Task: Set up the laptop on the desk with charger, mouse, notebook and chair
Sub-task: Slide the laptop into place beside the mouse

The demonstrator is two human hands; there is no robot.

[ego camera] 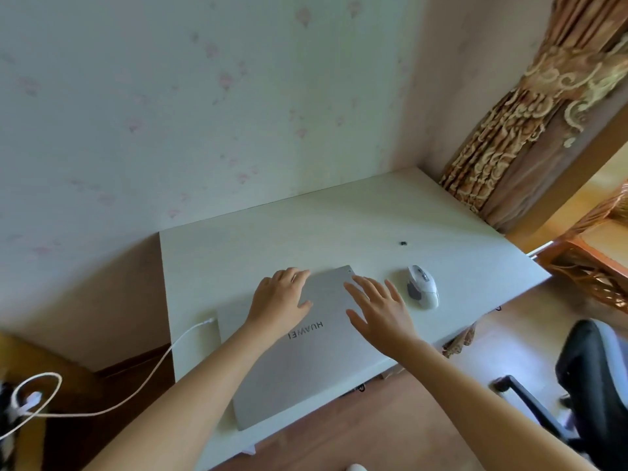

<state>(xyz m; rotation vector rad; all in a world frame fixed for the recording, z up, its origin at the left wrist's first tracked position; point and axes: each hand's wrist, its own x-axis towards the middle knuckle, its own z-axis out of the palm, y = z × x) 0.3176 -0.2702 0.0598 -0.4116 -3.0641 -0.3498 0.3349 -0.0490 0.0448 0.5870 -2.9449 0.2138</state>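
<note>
A silver laptop (306, 362) lies closed on the white desk (272, 243), its near edge overhanging the desk's front. My left hand (280, 297) rests on the lid's far left part with fingers at the far edge. My right hand (377, 307) hovers or rests flat over the lid's far right corner, fingers spread. A white charger cable (136, 389) is plugged into the laptop's left side and runs down to the left. A white and grey mouse (423, 286) sits just right of the laptop. A black office chair (591, 379) stands at the lower right.
A tiny black dongle (403, 243) lies on the desk behind the mouse. The wall runs along the desk's far side. A patterned curtain (530, 113) hangs at the right, with a wicker chair (598, 253) beyond it. The cable coils near a plug (30, 401) at the lower left.
</note>
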